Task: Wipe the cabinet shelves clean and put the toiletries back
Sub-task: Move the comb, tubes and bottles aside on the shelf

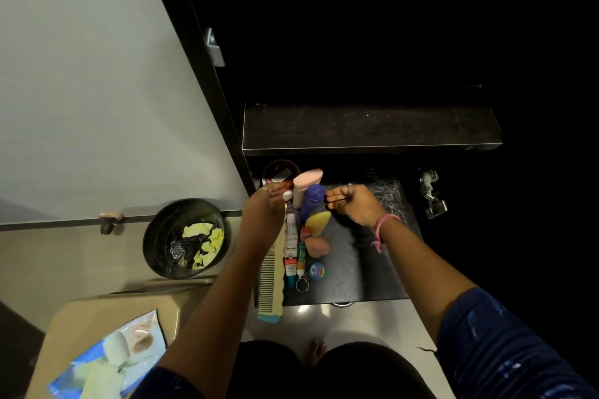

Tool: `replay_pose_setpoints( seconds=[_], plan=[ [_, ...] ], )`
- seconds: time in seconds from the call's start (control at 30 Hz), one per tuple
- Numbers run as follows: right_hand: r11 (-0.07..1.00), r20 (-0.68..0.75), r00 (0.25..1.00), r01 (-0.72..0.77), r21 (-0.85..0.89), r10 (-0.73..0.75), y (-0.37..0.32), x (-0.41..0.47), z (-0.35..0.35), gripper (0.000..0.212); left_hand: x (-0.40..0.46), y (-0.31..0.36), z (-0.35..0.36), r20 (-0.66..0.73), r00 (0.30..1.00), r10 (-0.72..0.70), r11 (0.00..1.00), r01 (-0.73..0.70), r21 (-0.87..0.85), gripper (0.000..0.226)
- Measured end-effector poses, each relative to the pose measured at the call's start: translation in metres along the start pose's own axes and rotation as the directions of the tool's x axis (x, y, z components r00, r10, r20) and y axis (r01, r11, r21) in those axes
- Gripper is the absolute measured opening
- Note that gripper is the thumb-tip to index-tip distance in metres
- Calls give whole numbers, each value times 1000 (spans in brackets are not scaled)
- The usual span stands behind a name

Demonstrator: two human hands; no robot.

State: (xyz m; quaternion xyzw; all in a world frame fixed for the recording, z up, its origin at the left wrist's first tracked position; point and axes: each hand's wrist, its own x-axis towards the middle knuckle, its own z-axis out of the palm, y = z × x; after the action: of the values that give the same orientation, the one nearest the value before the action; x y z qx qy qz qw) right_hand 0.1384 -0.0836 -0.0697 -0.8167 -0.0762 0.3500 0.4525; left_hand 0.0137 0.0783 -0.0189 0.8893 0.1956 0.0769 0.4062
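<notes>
Dark cabinet interior fills the upper right of the frame, with an upper shelf (pixel 369 128) bare and dusty-looking and a lower shelf (pixel 366 256) beneath it at centre. On the left part of that lower shelf the toiletries crowd together: a pink bottle (pixel 306 183), a purple-capped yellow bottle (pixel 314 209), white and green tubes (pixel 293 249), a small round blue tin (pixel 317 270), and a long comb (pixel 270 282) lying over the shelf's front edge. The left hand (pixel 262 214) reaches among the items at the comb's far end; its fingers are curled, but what they hold cannot be told. The right hand (pixel 356 204) hovers just beside the purple cap, fingers (pixel 335 196) loosely bent and narrow, seemingly pinching something small. A pink band sits on that wrist. At left centre stands a black bin (pixel 186 238) holding yellow scraps, below the open white cabinet door (pixel 97 91).
</notes>
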Motion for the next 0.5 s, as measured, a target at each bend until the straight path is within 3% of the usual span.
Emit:
replay_pose_setpoints(
  seconds=[0.27,0.5],
  plan=[
    [975,-308,951,41,220,30,-2,-15,3,23,-36,-19,-7,-76,973,-220,966,207,-154,20],
    [893,-438,895,128,431,83,5,-59,21,22,-74,-27,-5,-39,936,-349,915,332,-230,16]
  ],
)
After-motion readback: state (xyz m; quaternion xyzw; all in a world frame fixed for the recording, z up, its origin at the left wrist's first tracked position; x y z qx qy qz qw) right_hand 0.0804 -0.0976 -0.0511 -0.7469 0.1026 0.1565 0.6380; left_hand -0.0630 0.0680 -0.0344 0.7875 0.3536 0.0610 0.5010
